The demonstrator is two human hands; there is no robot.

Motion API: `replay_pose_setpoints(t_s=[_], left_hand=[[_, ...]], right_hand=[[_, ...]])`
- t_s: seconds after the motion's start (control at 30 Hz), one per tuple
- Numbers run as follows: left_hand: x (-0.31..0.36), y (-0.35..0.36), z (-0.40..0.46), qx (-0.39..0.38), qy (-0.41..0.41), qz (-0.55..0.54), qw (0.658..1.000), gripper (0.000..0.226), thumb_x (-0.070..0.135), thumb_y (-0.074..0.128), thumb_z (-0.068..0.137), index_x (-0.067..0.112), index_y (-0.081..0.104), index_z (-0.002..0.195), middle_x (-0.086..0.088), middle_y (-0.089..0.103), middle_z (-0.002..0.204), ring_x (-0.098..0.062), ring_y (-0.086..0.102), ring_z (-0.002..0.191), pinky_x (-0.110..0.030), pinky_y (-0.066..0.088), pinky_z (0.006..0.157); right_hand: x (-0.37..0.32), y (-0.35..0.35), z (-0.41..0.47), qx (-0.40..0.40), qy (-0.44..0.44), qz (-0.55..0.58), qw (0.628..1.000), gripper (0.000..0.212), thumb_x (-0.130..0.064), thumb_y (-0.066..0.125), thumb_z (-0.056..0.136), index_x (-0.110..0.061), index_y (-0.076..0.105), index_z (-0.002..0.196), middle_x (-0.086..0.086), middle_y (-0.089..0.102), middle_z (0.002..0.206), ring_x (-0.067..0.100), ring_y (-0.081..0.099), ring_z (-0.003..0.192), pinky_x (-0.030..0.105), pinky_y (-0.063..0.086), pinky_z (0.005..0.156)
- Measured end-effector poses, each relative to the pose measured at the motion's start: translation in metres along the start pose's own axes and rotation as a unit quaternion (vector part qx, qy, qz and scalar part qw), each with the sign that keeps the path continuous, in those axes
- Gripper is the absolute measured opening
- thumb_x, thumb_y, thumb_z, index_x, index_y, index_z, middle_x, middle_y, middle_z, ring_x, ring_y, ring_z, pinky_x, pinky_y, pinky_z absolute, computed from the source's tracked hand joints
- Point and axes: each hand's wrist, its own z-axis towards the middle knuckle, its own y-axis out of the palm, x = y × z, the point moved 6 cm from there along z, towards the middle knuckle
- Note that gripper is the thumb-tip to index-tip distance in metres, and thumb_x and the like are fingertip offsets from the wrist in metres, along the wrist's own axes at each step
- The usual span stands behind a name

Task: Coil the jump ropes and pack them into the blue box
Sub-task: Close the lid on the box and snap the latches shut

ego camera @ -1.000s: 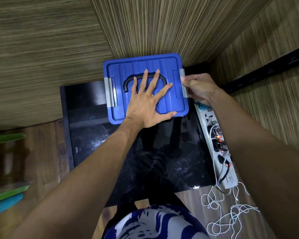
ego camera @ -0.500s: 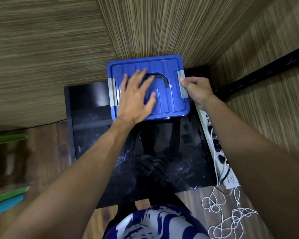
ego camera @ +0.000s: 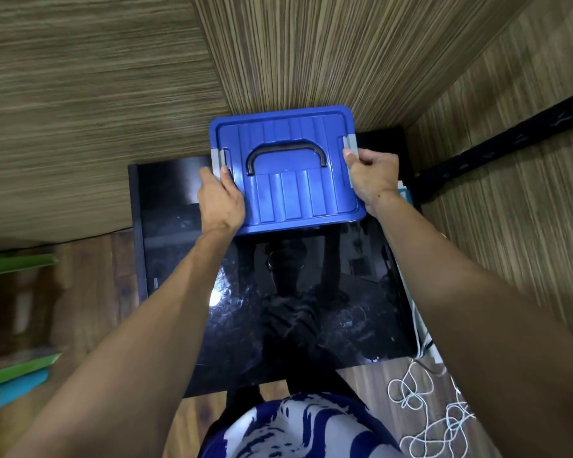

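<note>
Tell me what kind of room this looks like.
Probably a home or office corner: wood-grain wall panels, a glossy black table holding a blue box, and a white cord on the wood floor.

Contents of the lidded blue box (ego camera: 288, 180) hidden; side shelves blurred.

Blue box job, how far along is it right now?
The blue box sits on the black table with its lid on; no jump ropes show, so packing looks done. The left hand and right hand grip its grey side latches. Only confirming both latches are shut seems left.
</note>
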Motion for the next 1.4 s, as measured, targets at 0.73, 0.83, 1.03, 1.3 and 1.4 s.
replay_pose_setpoints(t_s=[0.73, 0.83, 1.03, 1.3, 1.4], left_hand=[[-0.031, -0.010, -0.022, -0.014, 0.021, 0.074, 0.997, 0.041, 0.038, 0.025, 0.110, 0.009, 0.047, 0.091, -0.011, 0.055, 0.090, -0.030, 0.048, 0.084, -0.035, 0.032, 0.076], [-0.030, -0.012, -0.028, 0.002, 0.047, 0.088, 0.995, 0.044, 0.032, 0.027, 0.110, 0.000, 0.056, 0.101, -0.025, 0.060, 0.104, -0.039, 0.053, 0.093, -0.040, 0.036, 0.081], [-0.037, -0.017, -0.035, -0.002, 0.054, 0.089, 0.995, 0.044, 0.030, 0.031, 0.110, -0.006, 0.056, 0.107, -0.034, 0.063, 0.104, -0.048, 0.058, 0.098, -0.040, 0.037, 0.077], [-0.053, -0.015, -0.043, -0.081, -0.033, -0.008, 0.996, 0.046, 0.035, 0.033, 0.109, 0.014, 0.046, 0.071, -0.004, 0.051, 0.072, -0.029, 0.054, 0.090, -0.029, 0.028, 0.075], [-0.062, -0.016, -0.051, -0.120, -0.044, -0.060, 0.990, 0.046, 0.038, 0.038, 0.108, 0.011, 0.065, 0.082, -0.018, 0.069, 0.097, -0.034, 0.062, 0.107, -0.035, 0.038, 0.083]], right_hand=[[0.009, 0.005, -0.043, 0.009, -0.136, -0.161, 0.977, 0.034, -0.023, 0.033, 0.108, -0.009, 0.056, 0.127, 0.014, 0.054, 0.115, 0.021, 0.048, 0.098, 0.031, 0.039, 0.092], [0.012, 0.005, -0.047, 0.002, -0.131, -0.157, 0.979, 0.041, -0.022, 0.032, 0.108, -0.015, 0.046, 0.147, 0.015, 0.051, 0.129, 0.026, 0.050, 0.117, 0.030, 0.034, 0.099], [0.016, 0.003, -0.060, -0.002, -0.122, -0.200, 0.972, 0.046, -0.015, 0.032, 0.108, -0.014, 0.035, 0.153, 0.019, 0.048, 0.134, 0.035, 0.046, 0.125, 0.038, 0.033, 0.105], [0.021, 0.005, -0.068, -0.013, -0.110, -0.170, 0.979, 0.055, -0.005, 0.034, 0.102, -0.011, 0.031, 0.156, 0.015, 0.053, 0.146, 0.033, 0.051, 0.133, 0.035, 0.036, 0.111], [0.031, 0.001, -0.079, -0.009, -0.126, -0.132, 0.983, 0.047, -0.013, 0.034, 0.108, -0.003, 0.034, 0.154, 0.016, 0.045, 0.153, 0.031, 0.043, 0.141, 0.029, 0.027, 0.115]])
